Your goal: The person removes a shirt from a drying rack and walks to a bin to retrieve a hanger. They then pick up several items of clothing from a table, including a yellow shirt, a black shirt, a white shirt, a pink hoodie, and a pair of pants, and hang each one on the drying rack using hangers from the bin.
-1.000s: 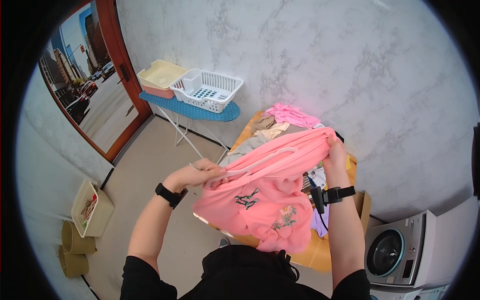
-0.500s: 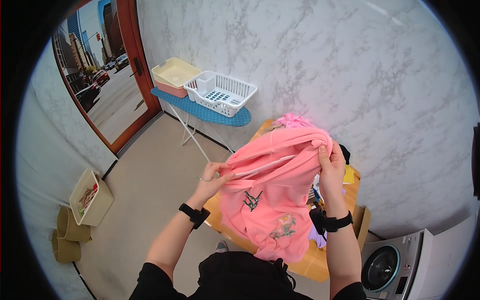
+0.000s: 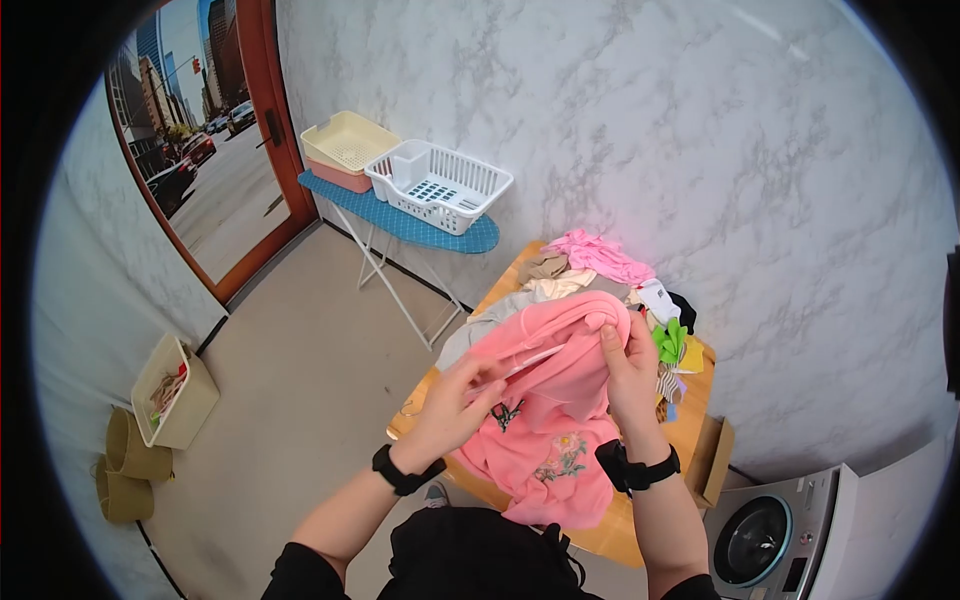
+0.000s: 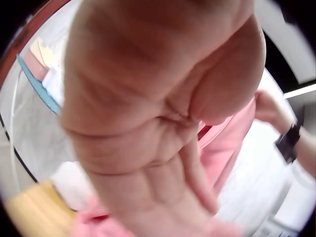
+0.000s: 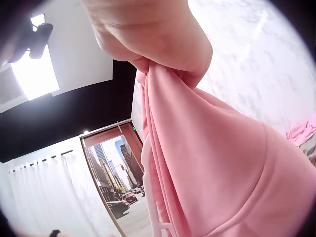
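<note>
A pink sweatshirt point(image 3: 545, 415) with a green motif and an embroidered flower hangs in front of the person, its lower part over the table. My right hand point(image 3: 632, 375) pinches its bunched edge at the upper right; in the right wrist view the cloth point(image 5: 207, 148) falls in folds from that grip. A pale plastic hanger point(image 3: 537, 360) shows inside the garment's opening, and its edge point(image 5: 146, 163) runs along the folds. My left hand point(image 3: 455, 410) is at the left side of the opening, thumb apart from the extended fingers, which overlap the cloth.
The wooden table point(image 3: 600, 545) bears a heap of clothes, including a bright pink garment point(image 3: 600, 257) and a green item point(image 3: 670, 340). A white basket point(image 3: 440, 185) stands on the blue ironing board point(image 3: 400, 222). At right are a cardboard box point(image 3: 712, 462) and washing machine point(image 3: 775, 540).
My left hand has let go of the opening's left edge and moved lower right toward the other hand. My right hand has shifted left and down, and the sweatshirt sags narrower.
</note>
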{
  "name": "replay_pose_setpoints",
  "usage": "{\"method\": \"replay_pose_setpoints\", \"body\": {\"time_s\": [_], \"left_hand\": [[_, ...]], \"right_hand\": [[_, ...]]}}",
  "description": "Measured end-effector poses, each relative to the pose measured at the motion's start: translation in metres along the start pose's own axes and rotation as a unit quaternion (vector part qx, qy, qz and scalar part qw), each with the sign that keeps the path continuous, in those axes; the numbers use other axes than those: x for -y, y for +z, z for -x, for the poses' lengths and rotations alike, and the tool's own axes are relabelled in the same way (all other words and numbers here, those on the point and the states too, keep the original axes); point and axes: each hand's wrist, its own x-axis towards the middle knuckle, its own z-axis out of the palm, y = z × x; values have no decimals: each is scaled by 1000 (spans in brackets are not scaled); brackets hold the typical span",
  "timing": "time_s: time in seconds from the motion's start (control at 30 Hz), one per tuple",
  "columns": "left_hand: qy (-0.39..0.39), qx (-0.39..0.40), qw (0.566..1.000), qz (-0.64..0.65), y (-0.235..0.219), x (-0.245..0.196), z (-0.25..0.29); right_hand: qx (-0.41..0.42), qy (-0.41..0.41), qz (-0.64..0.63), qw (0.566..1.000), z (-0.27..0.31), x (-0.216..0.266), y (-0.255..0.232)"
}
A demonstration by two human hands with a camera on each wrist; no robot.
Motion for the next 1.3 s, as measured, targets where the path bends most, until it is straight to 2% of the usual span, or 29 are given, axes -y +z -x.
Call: {"method": "replay_pose_setpoints", "body": {"time_s": [0.07, 0.1, 0.17, 0.3, 0.37, 0.4, 0.47, 0.5, 0.53, 0.6, 0.73, 0.8, 0.83, 0.87, 0.9, 0.93, 1.0, 1.03, 1.07, 1.13, 1.17, 1.2, 1.27, 1.3], "left_hand": [[128, -81, 982, -113, 18, -1, -24], [129, -87, 981, -114, 24, 1, -25], [78, -29, 995, -59, 35, 8, -29], [103, -7, 994, -42, 55, 24, -27], [66, 37, 996, 40, 55, 31, -31], [67, 46, 996, 42, 51, 30, -37], [87, 150, 985, 6, 39, 24, -56], [36, 203, 978, -22, 29, 7, -68], [39, 207, 977, -22, 28, 4, -78], [100, 269, 956, -59, 27, 1, -91], [137, 314, 932, -120, 33, -8, -102], [58, 428, 844, -318, 43, -12, -106], [58, 430, 844, -316, 54, 0, -100], [95, 414, 846, -321, 69, 25, -88], [132, 398, 847, -326, 77, 38, -81], [131, 403, 846, -324, 75, 31, -82], [59, 412, 873, -254, 66, 20, -90], [-37, 441, 873, -206, 63, 57, -94], [-37, 438, 874, -206, 56, 75, -92], [-8, 497, 867, -27, 41, 78, -87], [-89, 523, 847, -30, 40, 78, -85], [-90, 522, 847, -33, 39, 53, -86], [-57, 525, 814, -242, 42, 1, -85], [-82, 490, 830, -254, 43, -9, -81]], "right_hand": [[0, 17, -22, 1000, -1, 2, 5], [5, 14, -22, 1000, -1, 3, 7], [-11, 13, -30, 999, -1, 5, 6], [-34, 16, -23, 999, 3, -7, -5], [-67, -15, 58, 996, 1, -14, -14], [-75, -13, 59, 995, 0, -19, -21], [-138, 16, 11, 990, -2, -27, -34], [-165, 6, 14, 986, -2, -29, -36], [-170, 4, 14, 985, -4, -28, -38], [-180, -26, 52, 982, -8, -28, -43], [-211, 3, 6, 977, -16, -33, -48], [-192, 0, 86, 978, -16, -25, -38], [-173, -57, 93, 979, -17, -14, -26], [-174, -54, 94, 979, -17, -3, -18], [-133, -91, 113, 980, -17, 8, -12], [-94, -127, 132, 979, -17, 15, -8], [-91, -119, 106, 983, -20, 20, -11], [-113, -87, 75, 987, -23, 23, -16], [-131, -58, 44, 989, -26, 25, -20], [-120, -49, 18, 991, -22, 21, -23], [-101, -32, 24, 994, -18, 18, -22], [-81, -13, 30, 996, -16, 14, -22], [-48, 14, 66, 997, -14, -4, -26], [22, 50, 147, 988, -13, -5, -25]]}}
